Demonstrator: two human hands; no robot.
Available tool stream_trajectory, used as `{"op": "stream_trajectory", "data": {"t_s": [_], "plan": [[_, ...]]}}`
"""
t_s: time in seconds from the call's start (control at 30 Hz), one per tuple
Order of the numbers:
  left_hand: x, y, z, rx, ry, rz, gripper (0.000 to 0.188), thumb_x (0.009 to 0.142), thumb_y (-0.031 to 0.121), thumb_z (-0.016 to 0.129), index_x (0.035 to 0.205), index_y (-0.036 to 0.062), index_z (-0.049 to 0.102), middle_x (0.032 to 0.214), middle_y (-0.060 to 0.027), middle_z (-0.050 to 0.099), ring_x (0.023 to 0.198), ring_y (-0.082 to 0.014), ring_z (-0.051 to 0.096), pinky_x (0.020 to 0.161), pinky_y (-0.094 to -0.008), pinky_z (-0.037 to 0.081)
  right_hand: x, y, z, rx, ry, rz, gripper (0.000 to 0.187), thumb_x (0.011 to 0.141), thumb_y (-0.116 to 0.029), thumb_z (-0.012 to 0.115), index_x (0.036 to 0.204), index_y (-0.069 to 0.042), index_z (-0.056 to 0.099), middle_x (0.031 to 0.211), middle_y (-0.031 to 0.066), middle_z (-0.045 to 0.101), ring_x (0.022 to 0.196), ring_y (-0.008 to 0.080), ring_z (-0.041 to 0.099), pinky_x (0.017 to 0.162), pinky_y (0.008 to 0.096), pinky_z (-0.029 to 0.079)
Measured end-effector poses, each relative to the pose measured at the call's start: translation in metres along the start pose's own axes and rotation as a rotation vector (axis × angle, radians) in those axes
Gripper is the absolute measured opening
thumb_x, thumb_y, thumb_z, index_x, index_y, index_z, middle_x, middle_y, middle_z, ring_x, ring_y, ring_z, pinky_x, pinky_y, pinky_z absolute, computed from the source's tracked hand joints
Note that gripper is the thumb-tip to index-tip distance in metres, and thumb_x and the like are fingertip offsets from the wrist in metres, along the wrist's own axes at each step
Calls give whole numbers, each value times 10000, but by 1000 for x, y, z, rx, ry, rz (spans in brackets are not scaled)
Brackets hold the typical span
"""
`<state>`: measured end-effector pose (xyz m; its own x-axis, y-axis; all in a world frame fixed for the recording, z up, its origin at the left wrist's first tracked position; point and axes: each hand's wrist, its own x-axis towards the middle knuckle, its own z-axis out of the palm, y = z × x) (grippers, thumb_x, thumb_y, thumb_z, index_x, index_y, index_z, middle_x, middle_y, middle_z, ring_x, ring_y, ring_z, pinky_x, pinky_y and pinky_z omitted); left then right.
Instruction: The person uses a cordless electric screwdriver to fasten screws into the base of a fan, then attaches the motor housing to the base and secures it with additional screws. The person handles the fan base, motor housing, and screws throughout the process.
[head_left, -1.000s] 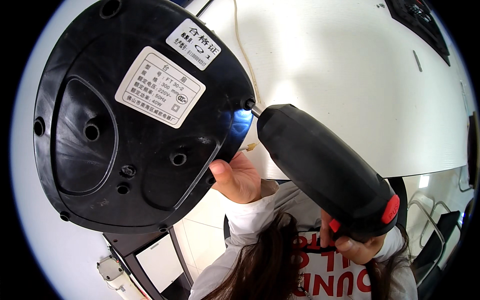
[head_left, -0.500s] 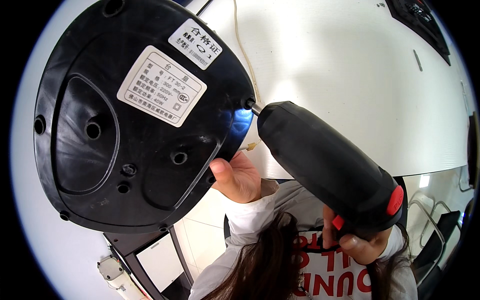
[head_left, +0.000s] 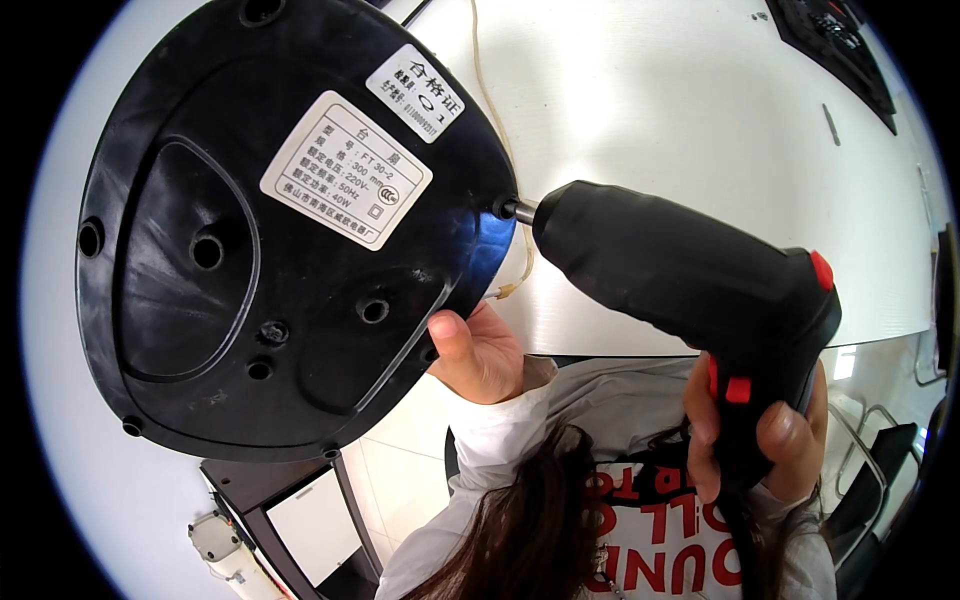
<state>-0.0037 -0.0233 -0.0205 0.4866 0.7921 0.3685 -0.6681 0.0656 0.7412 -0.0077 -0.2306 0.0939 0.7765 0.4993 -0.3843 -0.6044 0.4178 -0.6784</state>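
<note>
The left hand (head_left: 482, 358) is gripping the black base (head_left: 300, 300) by its edge over the white table (head_left: 680, 110) while the right hand (head_left: 790, 440) is clasping the power screwdriver (head_left: 670, 260), whose bit (head_left: 525, 211) is risking slipping from the rim hole (head_left: 504, 207) should either tilt.

The person's left hand (head_left: 485, 358) is raised near the middle of the view, its thumb (head_left: 451, 338) pointing up and leaning slightly to the left, the other fingers mostly hidden as they grip from behind. The forearm rises from below, covered by a loose white sleeve (head_left: 497, 425) whose cuff sits around the wrist. The right hand (head_left: 797, 460) is lower and well to the right, closed in a firm grip, its thumb upright on one side and fingers (head_left: 703, 402) curled on the other; most of that forearm is hidden
</note>
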Motion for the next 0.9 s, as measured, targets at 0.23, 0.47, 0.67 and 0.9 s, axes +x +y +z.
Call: {"op": "stream_trajectory", "data": {"t_s": [0.23,0.47,0.67,0.9], "plan": [[0,1,5,-2,68,19,427,807,335,664,1078,11,598,1049,-118,645,988,-217,621,899,-332,498,4,8,-1,52,-100,37,671,807,-380,601,1187,104,335,778,145,552,514,176,594,472,267,494],[2,2,11,10,82,31,444,803,352,666,1089,20,594,989,-113,666,951,-212,640,869,-319,515,7,17,-7,149,-167,101,715,808,-432,600,1233,66,314,791,127,526,529,180,590,476,267,486],[2,2,7,25,87,41,467,805,355,662,1123,25,575,994,-118,665,924,-220,651,875,-334,514,6,24,-11,69,-196,53,715,804,-443,604,1217,69,323,804,129,534,538,174,585,486,267,487],[2,4,10,22,-2,41,533,829,323,639,1253,46,473,1142,-101,607,1031,-218,602,976,-384,441,4,23,-14,34,-143,-80,631,790,-314,635,1189,74,338,824,144,560,584,164,588,527,259,495]]}}
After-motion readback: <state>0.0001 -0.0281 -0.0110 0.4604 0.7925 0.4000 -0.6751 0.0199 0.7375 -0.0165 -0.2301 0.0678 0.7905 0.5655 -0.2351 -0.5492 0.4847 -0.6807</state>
